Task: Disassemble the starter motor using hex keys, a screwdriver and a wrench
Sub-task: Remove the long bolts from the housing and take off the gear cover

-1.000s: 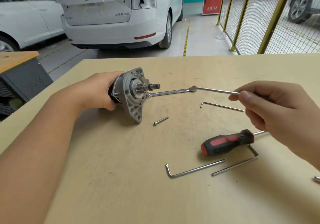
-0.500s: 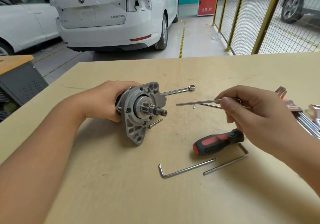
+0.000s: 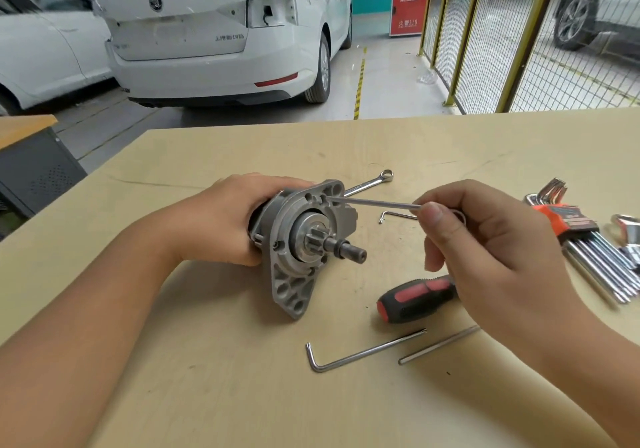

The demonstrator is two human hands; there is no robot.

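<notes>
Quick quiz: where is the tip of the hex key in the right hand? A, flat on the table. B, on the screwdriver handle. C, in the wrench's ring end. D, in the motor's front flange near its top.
D: the hex key pinched by the right hand ends at the starter motor flange.

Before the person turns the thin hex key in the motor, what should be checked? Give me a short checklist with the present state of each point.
1. Grey metal starter motor held steady: ok, the left hand grips its body.
2. Thin silver hex key held: ok, the right hand pinches it.
3. Key tip at a screw hole in the flange top: ok.
4. Tip fully seated in the screw head: cannot tell.
5. Turning room: ok, the red and black screwdriver lies below the hand.
6. Motor resting on the light wooden table: ok, its lower flange touches it.
</notes>
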